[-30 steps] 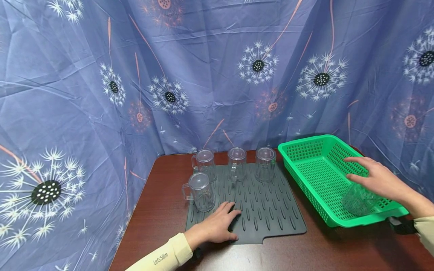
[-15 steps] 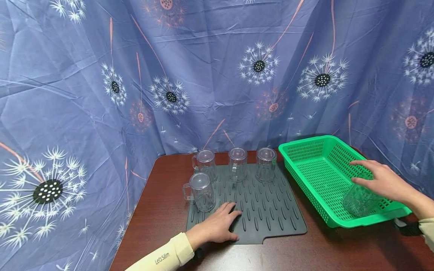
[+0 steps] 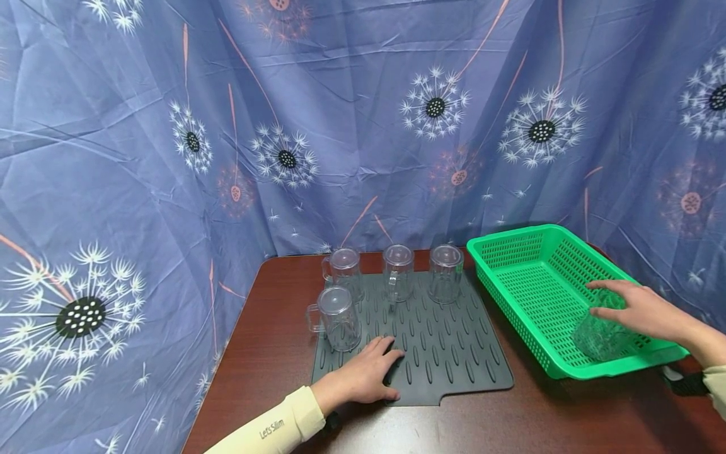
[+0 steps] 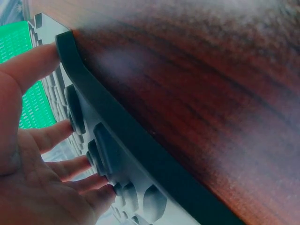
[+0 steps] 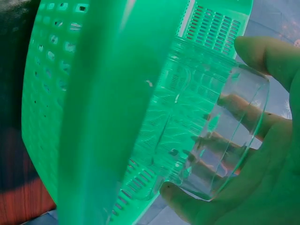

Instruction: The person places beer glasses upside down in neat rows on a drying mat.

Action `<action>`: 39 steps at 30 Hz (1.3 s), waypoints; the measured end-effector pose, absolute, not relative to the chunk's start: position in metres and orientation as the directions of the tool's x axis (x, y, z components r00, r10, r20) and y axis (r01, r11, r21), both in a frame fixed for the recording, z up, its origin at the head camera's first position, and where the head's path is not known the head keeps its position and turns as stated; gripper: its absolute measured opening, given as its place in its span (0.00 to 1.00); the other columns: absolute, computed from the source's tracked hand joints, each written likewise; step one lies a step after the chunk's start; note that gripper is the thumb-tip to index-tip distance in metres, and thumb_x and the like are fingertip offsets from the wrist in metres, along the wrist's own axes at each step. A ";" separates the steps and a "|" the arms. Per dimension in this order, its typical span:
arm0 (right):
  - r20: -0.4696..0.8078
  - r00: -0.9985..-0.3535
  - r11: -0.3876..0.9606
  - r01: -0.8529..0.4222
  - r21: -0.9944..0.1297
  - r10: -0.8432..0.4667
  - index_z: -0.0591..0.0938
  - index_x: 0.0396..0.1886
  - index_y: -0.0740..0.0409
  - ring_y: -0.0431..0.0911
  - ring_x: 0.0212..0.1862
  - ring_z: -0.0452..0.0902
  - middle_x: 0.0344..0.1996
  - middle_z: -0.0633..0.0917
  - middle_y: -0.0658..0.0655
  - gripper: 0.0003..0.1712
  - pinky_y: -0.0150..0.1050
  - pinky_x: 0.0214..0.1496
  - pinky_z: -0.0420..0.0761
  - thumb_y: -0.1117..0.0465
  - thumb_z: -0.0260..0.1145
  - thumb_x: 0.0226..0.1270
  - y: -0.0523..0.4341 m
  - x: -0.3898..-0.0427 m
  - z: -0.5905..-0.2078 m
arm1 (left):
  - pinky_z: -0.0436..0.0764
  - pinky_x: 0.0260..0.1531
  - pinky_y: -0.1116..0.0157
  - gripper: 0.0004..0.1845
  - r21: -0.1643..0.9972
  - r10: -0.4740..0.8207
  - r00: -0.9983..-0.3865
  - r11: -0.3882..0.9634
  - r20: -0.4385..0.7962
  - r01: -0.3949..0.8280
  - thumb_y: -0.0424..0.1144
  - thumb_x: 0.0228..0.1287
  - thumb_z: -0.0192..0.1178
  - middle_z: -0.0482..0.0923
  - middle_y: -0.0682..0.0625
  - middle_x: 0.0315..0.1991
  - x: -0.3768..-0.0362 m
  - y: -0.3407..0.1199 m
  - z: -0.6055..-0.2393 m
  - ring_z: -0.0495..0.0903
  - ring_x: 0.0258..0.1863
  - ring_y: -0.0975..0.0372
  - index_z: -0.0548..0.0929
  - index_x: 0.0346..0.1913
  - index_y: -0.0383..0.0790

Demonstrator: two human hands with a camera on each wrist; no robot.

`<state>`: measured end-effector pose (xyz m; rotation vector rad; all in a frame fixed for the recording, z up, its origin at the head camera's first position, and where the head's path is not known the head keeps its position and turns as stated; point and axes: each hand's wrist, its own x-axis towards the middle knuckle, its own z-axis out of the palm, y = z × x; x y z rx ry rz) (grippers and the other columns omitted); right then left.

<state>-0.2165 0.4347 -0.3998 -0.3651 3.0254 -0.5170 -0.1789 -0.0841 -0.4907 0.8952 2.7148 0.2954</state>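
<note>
In the head view my right hand point(image 3: 646, 309) is over a clear glass mug point(image 3: 601, 337) in the near right end of the green basket point(image 3: 513, 325). In the right wrist view the fingers curl round the mug's point(image 5: 187, 117) smooth end and show through the glass. My left hand point(image 3: 365, 375) lies spread at the near left of the dark grey drying mat point(image 3: 448, 343). Its fingertips touch the ridged mat point(image 4: 140, 154) in the left wrist view. Nearest to it, an upside-down glass mug point(image 3: 338, 321) stands with its handle to the left.
Along the mat's far edge stand more upturned glass mugs: one at left point(image 3: 346, 271), one in the middle point(image 3: 399, 271) and one at right point(image 3: 445, 274). The brown wooden table point(image 3: 255, 334) ends at a blue dandelion-print curtain point(image 3: 351, 139).
My right hand first shifted a little to the right, then came down onto the mug in the basket. The left hand stays on the mat.
</note>
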 end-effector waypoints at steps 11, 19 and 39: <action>-0.034 -0.964 0.909 -0.236 -0.345 -0.264 0.66 0.69 0.75 0.80 0.62 0.60 0.64 0.65 0.84 0.42 0.70 0.51 0.70 0.51 0.69 0.68 0.435 -0.218 -0.402 | 0.66 0.71 0.51 0.41 0.279 0.611 -0.769 0.784 -0.188 0.555 0.59 0.60 0.69 0.56 0.45 0.78 -0.179 -0.086 -0.489 0.56 0.78 0.49 0.68 0.74 0.51; -0.074 -0.950 0.886 -0.252 -0.388 -0.302 0.64 0.71 0.72 0.81 0.62 0.58 0.65 0.61 0.85 0.45 0.68 0.46 0.73 0.63 0.74 0.57 0.433 -0.216 -0.400 | 0.65 0.72 0.51 0.41 0.293 0.604 -0.772 0.788 -0.199 0.541 0.58 0.60 0.70 0.55 0.45 0.79 -0.178 -0.086 -0.489 0.55 0.78 0.50 0.68 0.74 0.52; -0.010 -0.949 0.871 -0.285 -0.400 -0.315 0.69 0.69 0.65 0.72 0.57 0.71 0.60 0.70 0.78 0.37 0.55 0.41 0.78 0.61 0.73 0.61 0.427 -0.218 -0.400 | 0.65 0.71 0.51 0.40 0.306 0.624 -0.760 0.770 -0.181 0.560 0.58 0.61 0.70 0.56 0.44 0.78 -0.179 -0.088 -0.489 0.56 0.78 0.50 0.69 0.74 0.51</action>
